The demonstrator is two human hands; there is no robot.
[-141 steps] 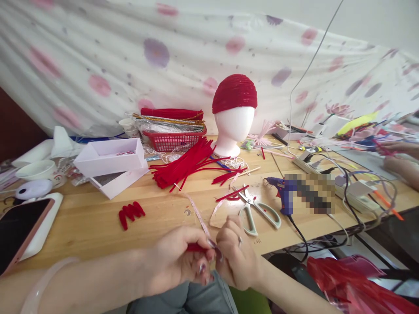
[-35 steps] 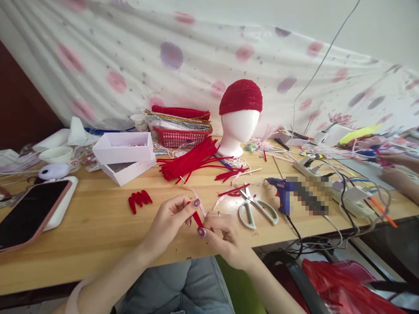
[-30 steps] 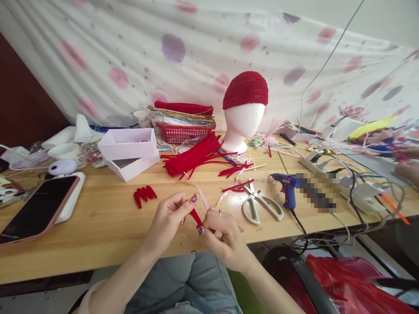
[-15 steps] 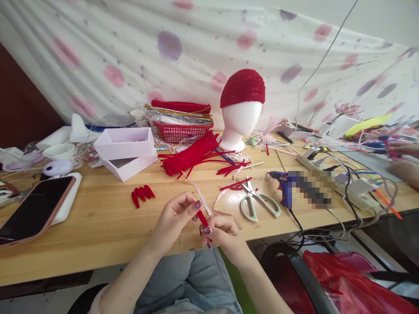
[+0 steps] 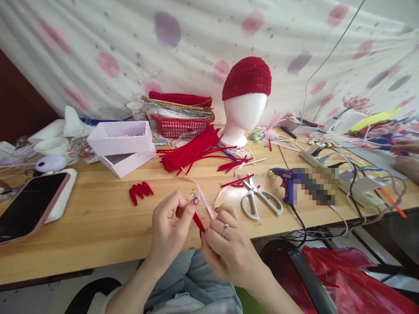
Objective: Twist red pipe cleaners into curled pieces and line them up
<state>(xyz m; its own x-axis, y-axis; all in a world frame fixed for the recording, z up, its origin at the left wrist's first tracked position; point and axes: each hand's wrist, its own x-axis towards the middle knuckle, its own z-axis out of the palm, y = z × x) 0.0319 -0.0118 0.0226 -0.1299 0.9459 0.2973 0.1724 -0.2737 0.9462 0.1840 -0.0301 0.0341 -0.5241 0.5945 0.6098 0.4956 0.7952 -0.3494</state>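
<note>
Left hand (image 5: 170, 229), right hand (image 5: 229, 250) pinch 1 short red stem (image 5: 198, 221), mid-bend; folded red pcs (image 5: 140, 192) look done on desk (image 5: 98, 218), big bundle (image 5: 193, 150) prob. to go.

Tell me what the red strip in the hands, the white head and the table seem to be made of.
The red strip, pinched between left hand and right hand: likely a chenille pipe cleaner, fuzzy and matte like the loose red stems behind. The white head: probably foam, smooth, dull, seamless. The table: wood or wood-look board, pale grain with a light sheen.
</note>
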